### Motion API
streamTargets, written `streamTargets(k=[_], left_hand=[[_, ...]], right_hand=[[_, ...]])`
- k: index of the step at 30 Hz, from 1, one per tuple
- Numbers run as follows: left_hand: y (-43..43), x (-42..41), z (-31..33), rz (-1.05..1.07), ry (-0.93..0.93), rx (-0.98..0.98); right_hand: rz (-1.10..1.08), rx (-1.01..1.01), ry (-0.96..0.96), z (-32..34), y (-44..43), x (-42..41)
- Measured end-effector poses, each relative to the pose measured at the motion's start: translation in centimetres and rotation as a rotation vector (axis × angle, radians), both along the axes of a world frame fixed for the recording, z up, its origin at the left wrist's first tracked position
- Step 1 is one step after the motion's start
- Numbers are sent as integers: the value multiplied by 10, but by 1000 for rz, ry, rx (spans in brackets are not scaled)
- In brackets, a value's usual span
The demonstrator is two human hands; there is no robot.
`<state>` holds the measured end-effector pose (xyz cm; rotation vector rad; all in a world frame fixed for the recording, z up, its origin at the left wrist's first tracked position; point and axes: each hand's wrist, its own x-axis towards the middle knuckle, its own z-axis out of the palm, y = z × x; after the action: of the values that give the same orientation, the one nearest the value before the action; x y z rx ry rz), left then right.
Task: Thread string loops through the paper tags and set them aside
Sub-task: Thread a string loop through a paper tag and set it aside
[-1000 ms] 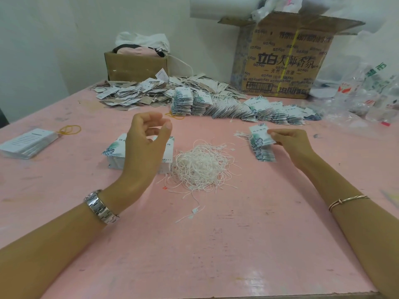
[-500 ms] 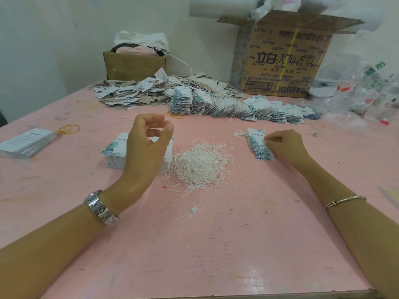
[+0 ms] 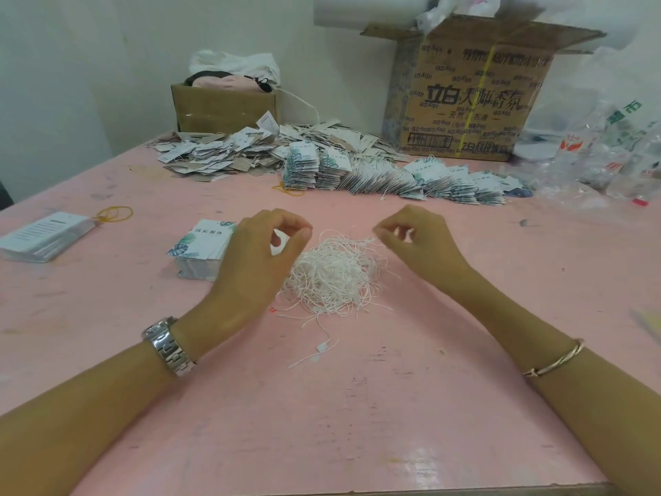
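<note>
l hand [image 3: 257, 255], r hand [image 3: 416, 241] (by strings [image 3: 332, 277])

Table [image 3: 393, 406] is matte pink, pretty scuffed. Tags [image 3: 200, 252] look like smooth printed paper, strings [image 3: 332, 277] thin white cord, box [image 3: 475, 102] plain brown cardboard, watch [image 3: 170, 347] shiny metal.

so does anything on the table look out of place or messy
One string loop lies alone, strayed from the string pile. The far tag heap is jumbled, unlike the fanned rows beside it.
</note>
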<state>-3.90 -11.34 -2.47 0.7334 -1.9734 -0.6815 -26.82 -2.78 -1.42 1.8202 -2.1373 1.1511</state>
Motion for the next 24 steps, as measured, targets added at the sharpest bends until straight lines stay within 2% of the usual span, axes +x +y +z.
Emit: streamTargets(k=[4, 11, 17, 24], left_hand=[[5, 1, 0, -6, -103, -89], [5, 0, -1, 15, -127, -155], [5, -1, -2, 11, -138, -169], [7, -1, -1, 1, -159, -164]], right_hand=[[146, 23, 2, -2, -1, 39], [36, 124, -17, -11, -3, 44], [130, 109, -170, -8, -1, 43], [145, 139, -228, -4, -1, 41]])
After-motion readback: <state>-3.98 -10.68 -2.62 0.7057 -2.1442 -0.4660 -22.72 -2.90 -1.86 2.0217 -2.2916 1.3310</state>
